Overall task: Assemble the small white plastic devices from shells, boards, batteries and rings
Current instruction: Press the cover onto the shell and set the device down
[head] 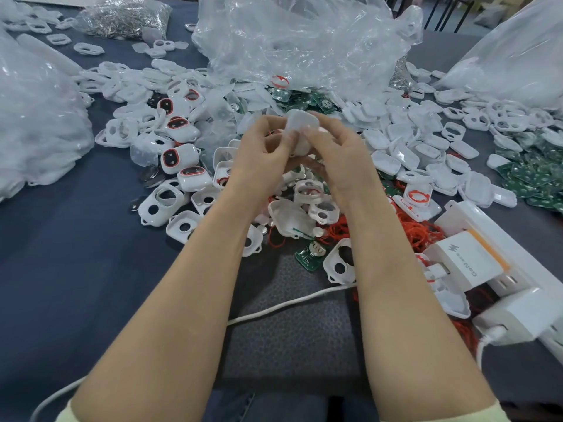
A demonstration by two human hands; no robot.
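Head view: both forearms reach forward over the tabletop [61,254], which is covered in dark blue cloth, and the hands meet above the middle of the parts pile. The left hand [262,156] and the right hand [341,156] both curl their fingers and thumbs round one white device [300,129]. They pinch it between them, raised clear of the heap. Its rounded white shell faces the camera, and what sits inside cannot be told.

Under the hands lie loose front shells [161,205] with round and oval cut-outs. Left of the hands is a cluster of closed units [170,158] with red-edged dark windows. Beside them are a few coin batteries [149,175]. Plain back shells [396,153] spread to the right. Green boards [527,178] are heaped near the right edge, and a single one [309,257] lies close to the right forearm. Red rings [420,229] are tangled just right of that forearm.

A crumpled clear bag [289,35] stands behind the pile. More filled bags sit at the left [30,117] and at the far right [518,56]. A bag of small metal parts [122,16] rests at the far left corner.

At the right, a white power strip [518,239] carries a white charger [466,263]. A white cable [289,303] runs across a dark textured mat [289,330] between the forearms.
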